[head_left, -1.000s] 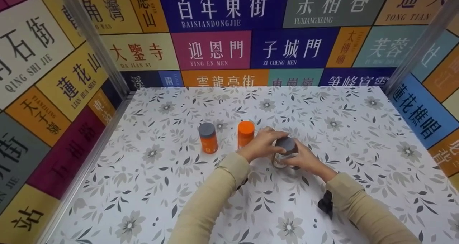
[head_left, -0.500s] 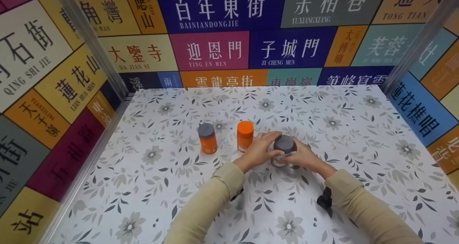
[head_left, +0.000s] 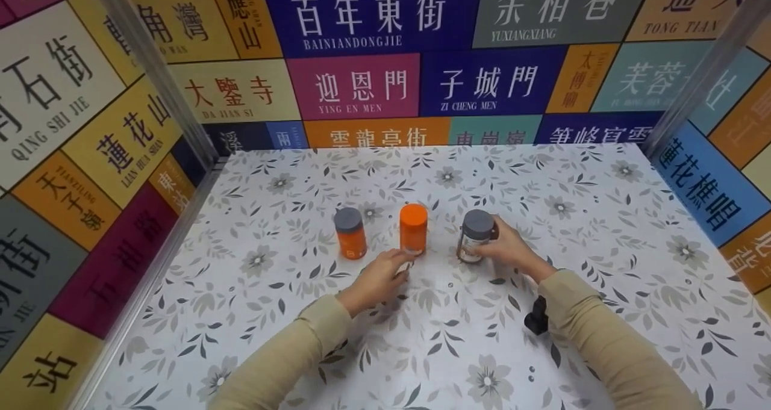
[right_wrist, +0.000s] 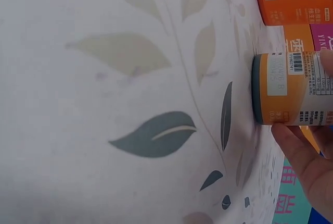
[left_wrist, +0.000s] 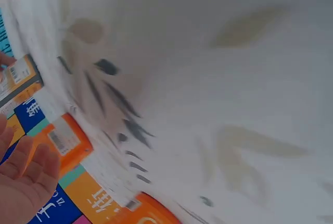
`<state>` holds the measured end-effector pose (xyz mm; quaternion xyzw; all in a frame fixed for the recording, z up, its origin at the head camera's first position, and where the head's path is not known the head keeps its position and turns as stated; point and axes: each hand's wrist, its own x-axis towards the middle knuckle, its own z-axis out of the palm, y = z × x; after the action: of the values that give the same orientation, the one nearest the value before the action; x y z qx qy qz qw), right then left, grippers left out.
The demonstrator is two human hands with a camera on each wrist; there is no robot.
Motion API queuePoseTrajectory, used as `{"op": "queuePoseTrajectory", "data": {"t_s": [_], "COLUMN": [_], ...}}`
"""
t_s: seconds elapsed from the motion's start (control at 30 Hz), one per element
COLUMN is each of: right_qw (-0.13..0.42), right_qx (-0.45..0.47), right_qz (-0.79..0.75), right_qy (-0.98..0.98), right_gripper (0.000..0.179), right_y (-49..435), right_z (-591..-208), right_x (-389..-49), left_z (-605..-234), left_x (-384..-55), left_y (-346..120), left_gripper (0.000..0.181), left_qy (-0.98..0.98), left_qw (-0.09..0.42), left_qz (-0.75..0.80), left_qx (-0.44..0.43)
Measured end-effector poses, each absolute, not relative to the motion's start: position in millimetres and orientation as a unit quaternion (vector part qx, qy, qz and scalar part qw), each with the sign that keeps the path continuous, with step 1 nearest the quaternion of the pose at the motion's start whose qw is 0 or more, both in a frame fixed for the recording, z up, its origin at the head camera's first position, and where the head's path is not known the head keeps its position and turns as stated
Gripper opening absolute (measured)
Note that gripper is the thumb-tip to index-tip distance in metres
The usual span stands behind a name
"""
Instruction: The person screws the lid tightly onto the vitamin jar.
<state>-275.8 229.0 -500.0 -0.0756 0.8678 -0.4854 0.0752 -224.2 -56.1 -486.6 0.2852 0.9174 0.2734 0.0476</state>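
Observation:
Three pill bottles stand upright in a row on the table. My right hand [head_left: 512, 248] holds the right one, a grey-lidded pill bottle [head_left: 474, 239]. In the right wrist view this pill bottle [right_wrist: 286, 86] shows an orange and white printed label, with fingers [right_wrist: 296, 146] against its side. My left hand [head_left: 376, 280] lies in front of the middle pill bottle [head_left: 413, 226], all orange, its fingertips close to the bottle's base. Loosely bent fingers [left_wrist: 44, 164] of that hand hold nothing in the left wrist view. An orange pill bottle with a grey lid [head_left: 350, 235] stands at the left.
A white cloth with grey leaves and flowers covers the table [head_left: 241, 319]. Panels with large Chinese characters [head_left: 361, 85] wall in the back and both sides. Clear corner posts [head_left: 162, 79] rise at the table's back corners. A black wrist device [head_left: 536, 316] hangs below the right sleeve.
My left hand has let go of the grey-lidded bottle and moved left and nearer. The right hand has shifted that bottle slightly back, level with the other two.

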Motion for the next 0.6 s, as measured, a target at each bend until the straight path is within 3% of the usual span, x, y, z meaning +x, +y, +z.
{"op": "queuePoseTrajectory", "data": {"t_s": [0.13,0.37,0.6], "right_qw": [0.076,0.080,0.070], "right_qx": [-0.061,-0.054,-0.099], "right_qz": [-0.474,-0.488,-0.442], "right_qy": [0.875,0.868,0.889], "right_gripper": [0.081,0.084,0.092], "right_y": [229.0,232.9,258.1], "right_z": [-500.0,-502.1,-503.0], "right_x": [-278.3,-277.7,-271.1], "left_z": [-494.8,-509.1,-512.1], "left_x": [-218.6,-211.1,-199.2], "left_y": [-73.6,-100.2,-138.4], "left_gripper": [0.030,0.029,0.033], "left_qy": [0.924,0.927,0.935], "left_qw": [0.039,-0.035,-0.070], "left_qz": [0.262,0.279,0.309], "left_qx": [0.277,0.249,0.158]}}
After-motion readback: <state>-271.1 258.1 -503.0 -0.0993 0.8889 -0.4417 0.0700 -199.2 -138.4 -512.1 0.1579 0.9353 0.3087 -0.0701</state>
